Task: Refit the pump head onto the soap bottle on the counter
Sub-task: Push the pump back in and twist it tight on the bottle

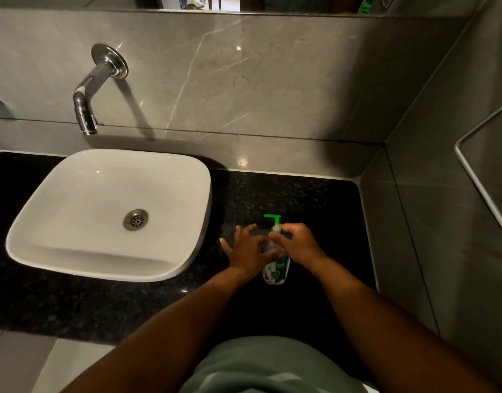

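Observation:
A clear soap bottle [276, 270] with a green and white label stands upright on the black granite counter [315, 199], to the right of the basin. Its green pump head [274, 221] sits on top of the neck, spout pointing left. My left hand [248, 251] wraps the bottle's body from the left, thumb across its front and the other fingers spread. My right hand [296, 243] pinches the collar at the base of the pump head from the right. The neck itself is hidden behind my fingers.
A white square basin [108, 214] with a metal drain takes the counter's left half. A chrome wall spout [87, 109] hangs over it. Grey tiled walls close the back and right side. The counter's front edge runs just ahead of my body.

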`<state>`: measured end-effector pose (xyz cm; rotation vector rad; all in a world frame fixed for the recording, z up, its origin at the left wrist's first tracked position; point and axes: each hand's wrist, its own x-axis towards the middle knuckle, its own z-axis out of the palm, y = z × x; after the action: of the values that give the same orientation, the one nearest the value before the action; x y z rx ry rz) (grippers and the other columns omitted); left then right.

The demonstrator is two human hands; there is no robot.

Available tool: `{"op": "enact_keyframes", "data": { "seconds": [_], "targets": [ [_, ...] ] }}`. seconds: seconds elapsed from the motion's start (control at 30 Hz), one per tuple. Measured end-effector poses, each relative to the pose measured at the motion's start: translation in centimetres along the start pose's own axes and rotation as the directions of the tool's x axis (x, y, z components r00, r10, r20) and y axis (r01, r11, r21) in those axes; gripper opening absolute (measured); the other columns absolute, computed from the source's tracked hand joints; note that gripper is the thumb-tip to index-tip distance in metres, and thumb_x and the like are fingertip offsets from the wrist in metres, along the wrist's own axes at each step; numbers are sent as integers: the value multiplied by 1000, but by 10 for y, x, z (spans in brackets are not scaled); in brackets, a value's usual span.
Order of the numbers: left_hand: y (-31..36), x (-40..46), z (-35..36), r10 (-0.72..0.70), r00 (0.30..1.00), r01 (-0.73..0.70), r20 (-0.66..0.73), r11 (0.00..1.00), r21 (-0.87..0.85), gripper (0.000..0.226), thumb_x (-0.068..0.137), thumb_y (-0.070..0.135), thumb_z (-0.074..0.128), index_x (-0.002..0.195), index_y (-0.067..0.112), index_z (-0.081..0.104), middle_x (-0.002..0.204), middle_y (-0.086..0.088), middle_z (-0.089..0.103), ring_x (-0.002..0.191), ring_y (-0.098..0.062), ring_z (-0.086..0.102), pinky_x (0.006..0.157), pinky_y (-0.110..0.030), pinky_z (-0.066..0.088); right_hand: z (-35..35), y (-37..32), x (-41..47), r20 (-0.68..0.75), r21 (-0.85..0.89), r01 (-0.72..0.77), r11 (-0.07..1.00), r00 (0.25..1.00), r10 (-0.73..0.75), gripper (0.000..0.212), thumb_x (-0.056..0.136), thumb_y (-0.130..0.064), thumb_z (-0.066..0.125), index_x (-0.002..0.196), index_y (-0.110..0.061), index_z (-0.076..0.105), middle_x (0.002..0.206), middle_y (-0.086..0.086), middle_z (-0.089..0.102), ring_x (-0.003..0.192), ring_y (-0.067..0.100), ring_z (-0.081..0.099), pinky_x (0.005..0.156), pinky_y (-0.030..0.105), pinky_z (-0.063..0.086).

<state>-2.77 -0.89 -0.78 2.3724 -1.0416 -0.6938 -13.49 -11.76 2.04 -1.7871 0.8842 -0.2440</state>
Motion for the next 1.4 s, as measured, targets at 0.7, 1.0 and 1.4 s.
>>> {"op": "enact_keyframes", "data": {
  "seconds": [0.7, 1.0, 1.4],
  "targets": [
    [8, -3, -12, 147, 987, -149, -69, 988, -30, 43, 59, 53, 80, 99, 49, 64, 154, 9, 25, 143, -13, -4, 109, -52, -17, -18, -23, -31, -137, -139, 13, 990, 990, -32, 61, 76, -38, 75, 129, -17, 55, 123, -1, 61, 115, 13, 54, 94, 24, 43],
    [-9, -13, -8, 221, 970, -222, -99, 975, 2, 56, 57, 63, 75, 108, 47, 59, 150, 4, 33, 143, -19, 5, 108, -57, -13, -48, -81, -43, 78, -500, 182, 847, 983, -165, 42, 79, -36, 71, 119, -24, 64, 107, -6, 72, 90, 7, 63, 84, 27, 52],
    [-14, -11, -1, 240, 966, -237, -92, 970, 44, 63, 64, 67, 68, 120, 40, 57, 147, 3, 37, 143, -21, 7, 107, -61, -12, -43, -109, -27, 606, -772, 618, 149, 786, -119, 23, 84, -40, 58, 108, -37, 59, 117, -8, 58, 109, 19, 51, 89, 38, 36]
  ]
}}
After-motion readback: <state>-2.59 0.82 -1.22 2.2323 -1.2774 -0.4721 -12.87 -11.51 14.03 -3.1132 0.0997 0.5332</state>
